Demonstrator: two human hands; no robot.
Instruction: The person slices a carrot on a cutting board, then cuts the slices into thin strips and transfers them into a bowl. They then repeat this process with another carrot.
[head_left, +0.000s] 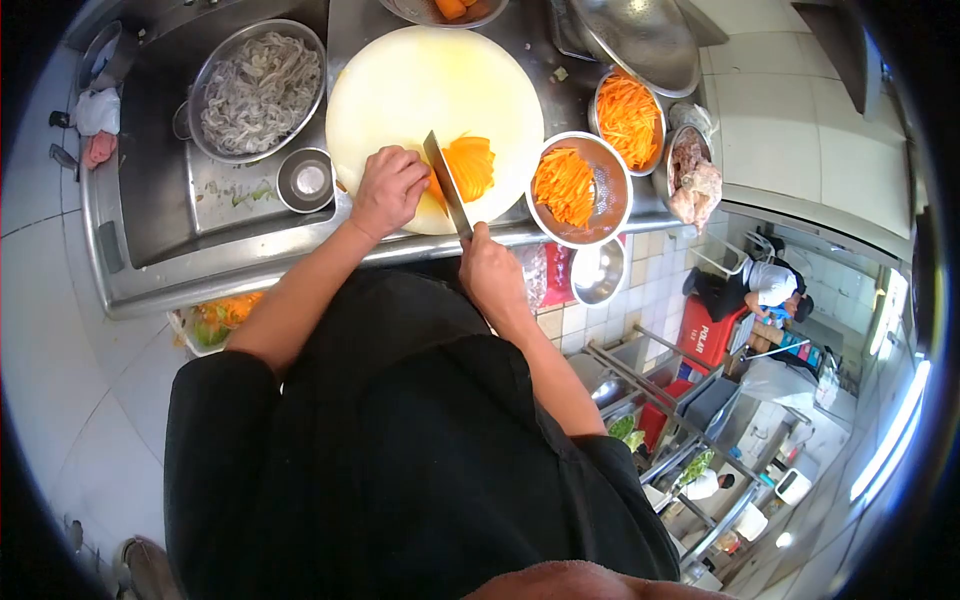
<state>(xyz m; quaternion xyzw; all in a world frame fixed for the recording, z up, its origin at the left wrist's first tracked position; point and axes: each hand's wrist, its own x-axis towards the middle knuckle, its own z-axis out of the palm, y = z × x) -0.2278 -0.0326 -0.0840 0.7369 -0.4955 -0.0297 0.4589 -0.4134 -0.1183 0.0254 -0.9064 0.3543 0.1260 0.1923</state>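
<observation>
My right hand (492,275) grips the handle of a kitchen knife (445,180), its blade pointing away across a round white cutting board (430,75). The fingers of my left hand (390,190) are curled over a piece of carrot (433,192), just left of the blade and partly hidden by the fingers. To the right of the blade, thin carrot slices (472,167) lie fanned in an overlapping pile. A metal colander (612,195) with carrot strips (565,188) stands right of the board.
Another bowl of carrot strips (628,120) and a dish of raw meat (693,185) stand farther right. Left, a colander of greyish strips (260,95) and a small metal bowl (305,180) sit at the sink (150,150). A person (770,285) is near a red cooler (708,335).
</observation>
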